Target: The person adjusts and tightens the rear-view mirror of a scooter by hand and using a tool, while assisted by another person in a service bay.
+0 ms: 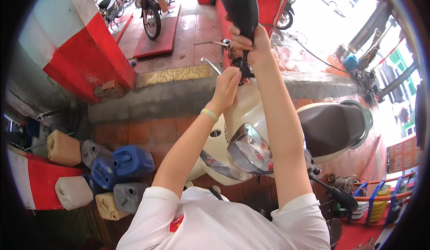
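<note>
A cream scooter [244, 104] stands in front of me, its headlight [251, 148] below my arms. At its far handlebar end, a black rear-view mirror [239, 6] is raised, with the back of its housing showing. My right hand [256, 46] is closed round the lower part of the mirror and the top of its stem. Lower down, my left hand [227, 90] is closed at the base of the mirror stem [244, 61], beside the handlebar; its fingertips are partly hidden. A silver lever [210, 65] sticks out left of that hand.
Plastic jerrycans, including a blue one [133, 160], cluster at the left. A concrete step [148, 98] runs behind the scooter. The scooter's seat [333, 129] and second mirror [342, 199] lie to the right. Another motorbike [152, 19] stands on a red platform [156, 44].
</note>
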